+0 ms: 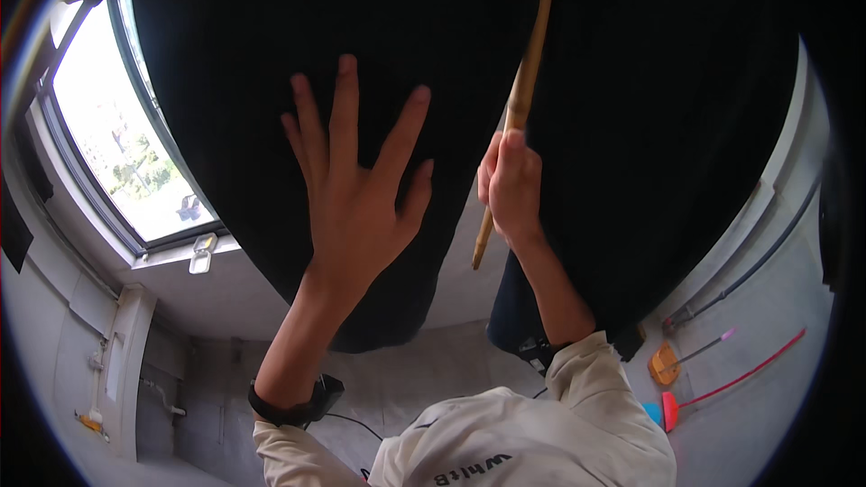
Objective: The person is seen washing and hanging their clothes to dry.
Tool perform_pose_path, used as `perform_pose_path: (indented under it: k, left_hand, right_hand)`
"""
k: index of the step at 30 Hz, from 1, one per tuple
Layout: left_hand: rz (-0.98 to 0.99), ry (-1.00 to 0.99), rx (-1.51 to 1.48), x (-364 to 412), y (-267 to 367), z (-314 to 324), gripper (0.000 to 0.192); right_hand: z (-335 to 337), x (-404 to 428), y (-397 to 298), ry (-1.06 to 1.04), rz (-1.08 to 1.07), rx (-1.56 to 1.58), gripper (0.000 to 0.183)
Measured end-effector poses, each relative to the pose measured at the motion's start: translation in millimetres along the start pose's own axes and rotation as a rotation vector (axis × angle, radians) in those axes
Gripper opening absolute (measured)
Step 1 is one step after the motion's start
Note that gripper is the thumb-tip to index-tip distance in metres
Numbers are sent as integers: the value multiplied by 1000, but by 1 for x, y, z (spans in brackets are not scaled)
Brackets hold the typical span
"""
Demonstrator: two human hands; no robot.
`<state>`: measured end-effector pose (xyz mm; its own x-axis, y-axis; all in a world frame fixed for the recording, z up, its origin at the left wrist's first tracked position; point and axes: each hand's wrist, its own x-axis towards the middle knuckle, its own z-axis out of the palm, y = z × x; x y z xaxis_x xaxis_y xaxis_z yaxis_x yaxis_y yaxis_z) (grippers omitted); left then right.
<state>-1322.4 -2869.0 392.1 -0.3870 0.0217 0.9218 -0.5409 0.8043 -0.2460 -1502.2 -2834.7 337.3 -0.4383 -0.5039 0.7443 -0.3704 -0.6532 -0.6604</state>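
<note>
A large black cloth (223, 81), shape hard to make out, fills the upper and left middle of the view. Over it my left hand (358, 203) is spread, back towards the camera, holding nothing; contact with the cloth cannot be told. My right hand (514, 182) is closed around a bamboo pole (531, 67) near its lower end. The pole runs up past the top edge, and its short tip shows beneath the fist. Another dark cloth area (649, 149) lies right of the pole, beside that hand. Both wrists or forearms have black bands.
At the left is a bright framed window (122, 149), with a small white container (201, 253) at its sill. Wall pipes (162, 396) run at lower left. On the right are a grey hose-like pipe (751, 270), an orange brush head (664, 364) and a red-handled broom (737, 372).
</note>
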Motion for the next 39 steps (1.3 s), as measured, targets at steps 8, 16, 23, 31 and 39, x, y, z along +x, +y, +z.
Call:
perform_pose_path:
  k: [8, 16, 23, 31, 39]
  left_hand:
    - [40, 62, 201, -27, 11, 16, 67]
    - [-48, -87, 127, -20, 32, 2, 61]
    - [-21, 177, 219, -54, 45, 16, 32]
    - [-340, -252, -1021, -89, 70, 36, 32]
    - [-825, -271, -1870, -97, 83, 81, 42]
  right_hand:
    - [-10, 12, -47, -150, 20, 55, 65]
    - [-13, -6, -60, 56, 186, -116, 66]
    - [-2, -18, -67, 72, 132, -111, 72]
    - [21, 3, -75, 76, 88, -188, 69]
    - [26, 34, -82, -44, 216, 104, 64]
